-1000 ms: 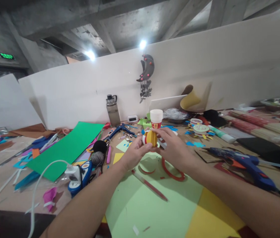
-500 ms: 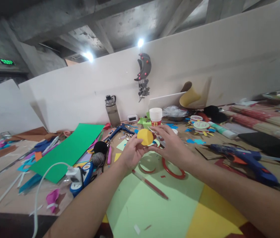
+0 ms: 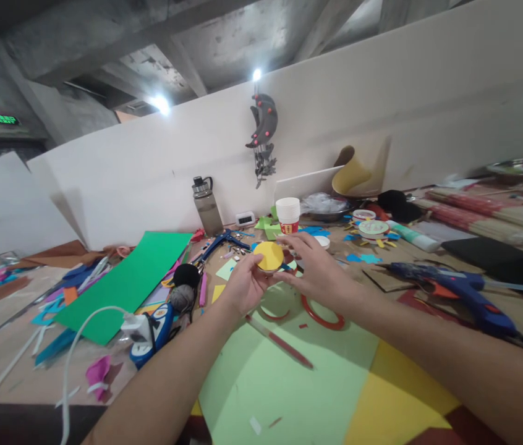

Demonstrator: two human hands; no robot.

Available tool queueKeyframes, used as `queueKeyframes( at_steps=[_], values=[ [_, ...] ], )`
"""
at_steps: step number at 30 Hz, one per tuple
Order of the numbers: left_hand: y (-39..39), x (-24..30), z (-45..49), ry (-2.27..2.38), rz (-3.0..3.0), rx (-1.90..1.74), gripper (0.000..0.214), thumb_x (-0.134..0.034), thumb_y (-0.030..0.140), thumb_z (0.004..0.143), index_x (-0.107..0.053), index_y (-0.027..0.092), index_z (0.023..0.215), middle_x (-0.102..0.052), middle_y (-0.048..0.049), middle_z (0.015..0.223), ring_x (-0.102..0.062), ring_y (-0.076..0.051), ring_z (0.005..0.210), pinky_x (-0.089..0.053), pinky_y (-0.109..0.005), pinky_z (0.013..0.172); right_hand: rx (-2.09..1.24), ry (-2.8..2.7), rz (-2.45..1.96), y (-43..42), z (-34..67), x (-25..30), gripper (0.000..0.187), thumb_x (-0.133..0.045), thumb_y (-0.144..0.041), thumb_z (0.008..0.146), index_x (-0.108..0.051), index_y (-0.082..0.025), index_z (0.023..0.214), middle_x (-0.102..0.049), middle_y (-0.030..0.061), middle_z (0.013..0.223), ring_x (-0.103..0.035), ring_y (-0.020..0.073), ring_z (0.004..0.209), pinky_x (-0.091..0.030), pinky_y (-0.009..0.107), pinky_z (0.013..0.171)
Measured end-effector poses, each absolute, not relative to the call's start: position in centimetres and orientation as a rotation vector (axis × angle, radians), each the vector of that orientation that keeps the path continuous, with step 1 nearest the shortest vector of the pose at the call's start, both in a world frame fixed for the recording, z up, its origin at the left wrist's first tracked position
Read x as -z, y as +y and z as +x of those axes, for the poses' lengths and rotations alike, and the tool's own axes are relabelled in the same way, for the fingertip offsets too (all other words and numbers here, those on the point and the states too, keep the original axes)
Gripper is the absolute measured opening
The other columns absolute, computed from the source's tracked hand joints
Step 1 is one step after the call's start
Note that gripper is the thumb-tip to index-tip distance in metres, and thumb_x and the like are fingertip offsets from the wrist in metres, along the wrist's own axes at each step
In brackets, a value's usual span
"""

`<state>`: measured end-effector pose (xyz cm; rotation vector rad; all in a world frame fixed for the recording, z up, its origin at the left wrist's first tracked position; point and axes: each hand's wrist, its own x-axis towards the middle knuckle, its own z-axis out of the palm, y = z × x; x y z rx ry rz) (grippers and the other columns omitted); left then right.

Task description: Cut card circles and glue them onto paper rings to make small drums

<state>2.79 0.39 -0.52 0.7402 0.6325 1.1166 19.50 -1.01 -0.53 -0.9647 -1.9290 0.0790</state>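
Observation:
A round yellow disc [image 3: 269,254], with a thin darker rim along its lower edge, is held above the table. My left hand [image 3: 245,285] grips it from the left, thumb against its edge. On the other side my right hand [image 3: 319,269] curves about the disc, its fingertips at the upper right rim and its thumb near the lower edge. Below lie red loops [image 3: 324,318] that look like scissors handles, partly hidden by my hands. A red-brown pencil-like stick [image 3: 284,346] rests on a pale green sheet [image 3: 280,392].
A blue glue gun [image 3: 465,290] lies at right. Stacked paper cups [image 3: 288,213] and a water bottle [image 3: 206,207] stand behind. At left are a green sheet [image 3: 127,278], a black pompom [image 3: 186,275] and a power strip [image 3: 157,330] with a white cable.
The yellow disc has tipped slightly flatter, and its lower rim shows more. Both hands keep nearly the same place around it. The view has shifted a little.

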Motion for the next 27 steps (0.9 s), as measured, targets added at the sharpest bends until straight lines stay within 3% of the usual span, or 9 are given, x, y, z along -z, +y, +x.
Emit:
queueKeyframes(
  at_steps=[4, 8, 13, 17, 27],
  values=[
    [0.2, 0.7, 3.0, 0.629, 0.795, -1.128, 0.023, -0.057, 0.016, 0.079, -0.060, 0.012, 0.102, -0.072, -0.0080, 0.092, -0.066, -0.014, 0.067, -0.056, -0.029, 0.070, -0.106, -1.945, -0.996, -1.1, 19.5, 0.5, 0.059, -0.075, -0.031, 0.076, -0.051, -0.022, 0.130, -0.056, 0.0138, 0.127, -0.052, 0.0313, 0.121, -0.045, 0.052, 0.102],
    [-0.4, 0.4, 3.2, 0.578, 0.831, -1.091, 0.023, -0.058, 0.017, 0.081, -0.060, 0.014, 0.104, -0.073, -0.0072, 0.096, -0.067, -0.014, 0.070, -0.056, -0.029, 0.073, -0.106, -1.958, -0.995, -1.1, 19.5, 0.6, 0.056, -0.073, -0.029, 0.078, -0.051, -0.020, 0.129, -0.059, 0.0136, 0.125, -0.053, 0.0304, 0.119, -0.047, 0.050, 0.099],
    [-0.5, -0.4, 2.9, 0.463, 0.825, -1.008, 0.032, -0.047, 0.028, 0.088, -0.063, 0.011, 0.111, -0.074, -0.0117, 0.100, -0.070, -0.022, 0.090, -0.054, -0.038, 0.087, -0.071, -1.934, -0.988, -0.9, 19.7, 0.6, 0.051, -0.071, -0.030, 0.079, -0.053, -0.020, 0.126, -0.063, 0.0136, 0.122, -0.059, 0.0310, 0.112, -0.051, 0.050, 0.091],
    [-0.2, -0.2, 2.8, 0.470, 0.821, -1.040, 0.031, -0.046, 0.026, 0.089, -0.063, 0.012, 0.111, -0.074, -0.0116, 0.104, -0.069, -0.024, 0.099, -0.050, -0.042, 0.095, -0.049, -1.932, -0.995, -0.8, 19.8, 0.5, 0.049, -0.069, -0.032, 0.082, -0.053, -0.018, 0.126, -0.065, 0.0141, 0.121, -0.061, 0.0309, 0.111, -0.052, 0.049, 0.089],
    [-0.2, -0.1, 3.0, 0.481, 0.800, -1.066, 0.032, -0.043, 0.023, 0.091, -0.062, 0.013, 0.114, -0.072, -0.0120, 0.108, -0.067, -0.025, 0.102, -0.047, -0.045, 0.097, 0.072, -1.923, -0.970, -1.1, 20.0, 0.2, 0.048, -0.066, -0.038, 0.084, -0.054, -0.019, 0.126, -0.067, 0.0140, 0.118, -0.062, 0.0318, 0.110, -0.051, 0.049, 0.090]
  ],
)
